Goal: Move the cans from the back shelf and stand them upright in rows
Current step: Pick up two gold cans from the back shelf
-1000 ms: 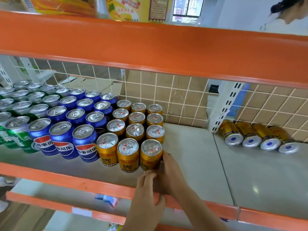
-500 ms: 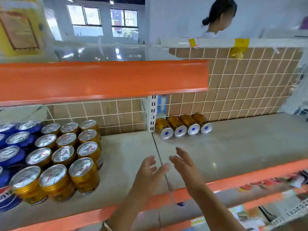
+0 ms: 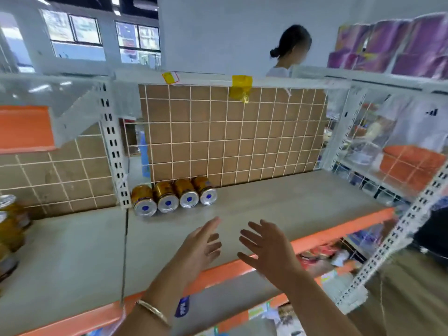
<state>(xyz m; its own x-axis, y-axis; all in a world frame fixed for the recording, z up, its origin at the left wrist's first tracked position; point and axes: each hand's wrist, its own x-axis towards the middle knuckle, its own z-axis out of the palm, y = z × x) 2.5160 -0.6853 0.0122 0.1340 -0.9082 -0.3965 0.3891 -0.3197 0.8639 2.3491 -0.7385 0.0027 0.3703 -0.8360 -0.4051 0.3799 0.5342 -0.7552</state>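
Upright cans (image 3: 9, 221) stand at the shelf's (image 3: 291, 204) left edge, four gold cans (image 3: 173, 198) lie sideways at its back, and your left hand (image 3: 198, 248) and right hand (image 3: 269, 251) hover empty, fingers (image 3: 209, 226) spread.

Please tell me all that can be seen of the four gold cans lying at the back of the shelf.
The four gold cans look metal, with shiny gold bodies and silver ends, each with a blue dot, facing the camera. They lie on their sides, side by side in one row on the grey shelf, far ends at the wire grid, the leftmost beside the white slotted post.
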